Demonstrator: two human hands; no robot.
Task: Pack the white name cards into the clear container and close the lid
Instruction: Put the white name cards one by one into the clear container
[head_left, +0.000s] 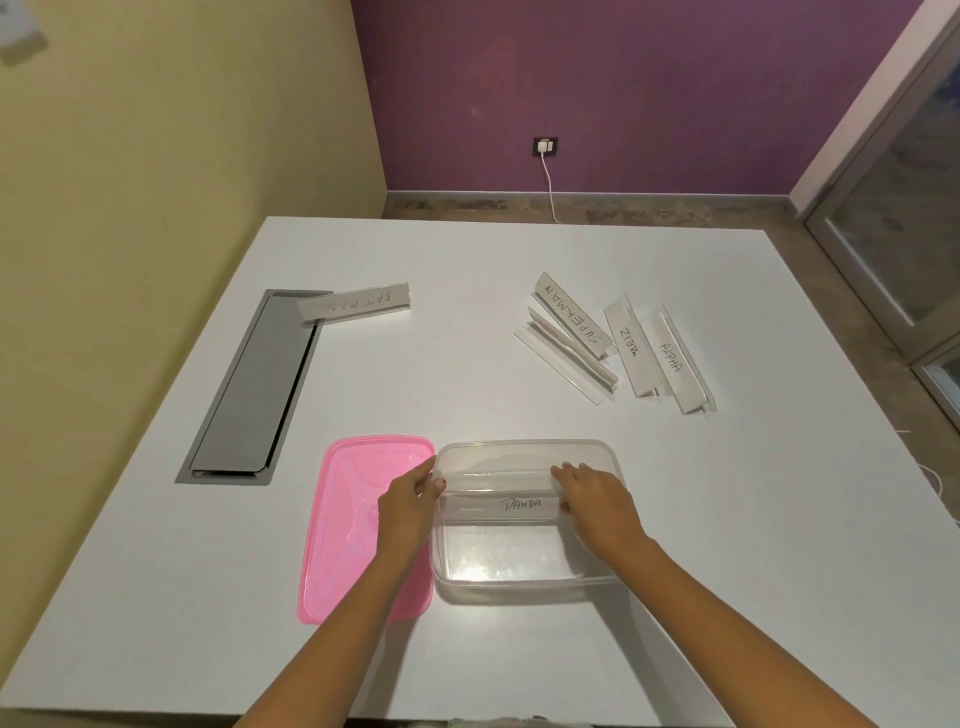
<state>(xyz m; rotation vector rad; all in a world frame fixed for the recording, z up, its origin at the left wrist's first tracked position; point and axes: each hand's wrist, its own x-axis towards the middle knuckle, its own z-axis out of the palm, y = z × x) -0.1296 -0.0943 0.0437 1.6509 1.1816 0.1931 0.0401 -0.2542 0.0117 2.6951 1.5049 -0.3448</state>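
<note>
A clear container (524, 584) stands near the table's front edge. Inside it sits a white name card reading PANDA (506, 506). My left hand (408, 501) grips the card's left end at the container's left wall. My right hand (597, 501) grips its right end inside the container. The pink lid (348, 525) lies flat just left of the container, partly under my left forearm. Further back on the right lie the cards SUPERMAN (574, 317), ZEBRA (629, 345) and ALPHA (672, 358), plus one card (566, 364) seen from behind. A BATMAN card (358, 304) stands at the back left.
A grey cable hatch (249, 395) is set into the white table (467, 260) at the left, with the BATMAN card's end over its far corner. A white cable runs from a wall socket (545, 147) behind the table. A glass door stands at the right.
</note>
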